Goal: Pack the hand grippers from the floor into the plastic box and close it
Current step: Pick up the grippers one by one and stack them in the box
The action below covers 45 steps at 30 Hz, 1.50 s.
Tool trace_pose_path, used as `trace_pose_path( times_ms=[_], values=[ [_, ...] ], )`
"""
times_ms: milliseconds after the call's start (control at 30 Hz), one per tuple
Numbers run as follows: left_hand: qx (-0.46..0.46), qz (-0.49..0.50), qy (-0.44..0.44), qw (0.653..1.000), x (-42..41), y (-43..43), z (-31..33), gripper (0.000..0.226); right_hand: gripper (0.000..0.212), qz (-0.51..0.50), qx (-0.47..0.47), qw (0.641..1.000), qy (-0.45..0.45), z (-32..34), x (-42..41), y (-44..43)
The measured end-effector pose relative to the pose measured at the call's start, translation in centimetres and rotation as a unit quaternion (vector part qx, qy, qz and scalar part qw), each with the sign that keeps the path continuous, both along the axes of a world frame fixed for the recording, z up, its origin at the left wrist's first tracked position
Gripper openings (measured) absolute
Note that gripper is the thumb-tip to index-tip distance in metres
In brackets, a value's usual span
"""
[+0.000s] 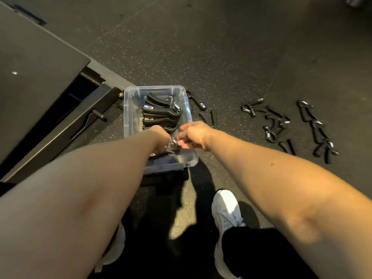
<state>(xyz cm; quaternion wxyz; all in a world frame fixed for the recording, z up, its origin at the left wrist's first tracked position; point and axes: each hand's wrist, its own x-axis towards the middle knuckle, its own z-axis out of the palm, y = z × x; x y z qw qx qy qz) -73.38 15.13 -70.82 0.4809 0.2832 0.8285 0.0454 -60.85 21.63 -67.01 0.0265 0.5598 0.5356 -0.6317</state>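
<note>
A clear plastic box [128,109] stands on the dark floor with no lid on it. Several black hand grippers [161,115] lie stacked in a row inside. My left hand [160,140] reaches into the near end of the box and grips a hand gripper [172,143] by its metal spring end. My right hand [193,135] hovers over the box's right rim, and its fingertips touch the same gripper. Several more hand grippers [275,125] lie scattered on the floor to the right, and a few [203,111] sit just beside the box.
A large black platform [40,77] with a metal frame fills the left side. My white shoes [225,212] stand just behind the box. The box rests partly on a dark block [167,176] at its near end.
</note>
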Motion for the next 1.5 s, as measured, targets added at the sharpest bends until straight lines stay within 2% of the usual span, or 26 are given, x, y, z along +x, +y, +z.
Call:
trace_pose_path(
  times_ms=[133, 233, 367, 533, 700, 800, 867, 933, 1033, 1133, 1200, 1300, 1367, 1400, 1500],
  values=[
    [0.064, 0.032, -0.09, 0.993, 2.7, 2.2, 1.1, 0.019, 0.019, 0.011, 0.059, 0.998, -0.034, 4.1, 4.9, 2.1],
    [0.113, 0.036, -0.109, 0.987, 7.0, 3.3, 4.5, 0.019, 0.017, 0.004, 0.086, 0.994, -0.065, 6.3, 9.6, 3.8],
    [0.124, -0.036, -0.091, 0.987, 13.0, 5.7, 5.6, 0.018, 0.024, 0.009, 0.081, 0.992, -0.098, 7.3, 15.7, 6.5],
    [0.096, -0.1, -0.131, 0.982, 20.6, 9.5, 3.6, 0.023, 0.021, 0.0, 0.068, 0.992, -0.109, 6.3, 23.5, 8.9],
    [0.091, -0.175, -0.149, 0.969, 27.9, 12.7, -0.1, 0.014, 0.023, -0.074, 0.023, 0.991, -0.11, 1.6, 32.1, 10.6],
    [0.076, -0.164, -0.153, 0.972, 32.4, 14.8, -3.4, 0.006, 0.013, -0.14, 0.067, 0.977, -0.148, -3.9, 37.5, 11.1],
    [0.062, -0.176, -0.163, 0.969, 35.3, 16.1, -5.7, 0.017, 0.013, -0.159, 0.095, 0.964, -0.19, -8.0, 40.7, 11.3],
    [0.067, -0.189, -0.172, 0.964, 37.9, 17.5, -8.1, 0.027, 0.02, -0.198, 0.078, 0.955, -0.206, -11.5, 43.2, 11.4],
    [0.063, -0.187, -0.181, 0.964, 40.7, 19.0, -11.0, 0.031, 0.024, -0.222, 0.111, 0.936, -0.249, -14.8, 45.2, 11.5],
    [0.047, -0.158, -0.204, 0.965, 42.4, 20.3, -13.9, 0.055, 0.064, -0.208, 0.169, 0.929, -0.254, -16.4, 45.6, 11.3],
    [0.049, -0.137, -0.215, 0.966, 43.1, 20.8, -15.0, 0.069, 0.072, -0.17, 0.171, 0.94, -0.242, -17.0, 45.5, 11.4],
    [0.058, -0.083, -0.226, 0.969, 43.6, 21.6, -15.1, 0.073, 0.081, -0.068, 0.166, 0.941, -0.287, -17.8, 45.8, 12.2],
    [0.044, -0.019, -0.254, 0.966, 43.8, 22.2, -14.8, 0.064, 0.079, -0.005, 0.176, 0.925, -0.338, -18.6, 46.2, 12.8],
    [0.034, 0.006, -0.267, 0.963, 43.7, 22.4, -14.9, 0.057, 0.071, 0.017, 0.194, 0.911, -0.364, -19.0, 46.3, 12.9],
    [0.011, 0.003, -0.282, 0.959, 43.1, 22.2, -15.0, 0.044, 0.031, 0.117, 0.283, 0.848, -0.433, -19.2, 46.1, 12.6]
  ],
)
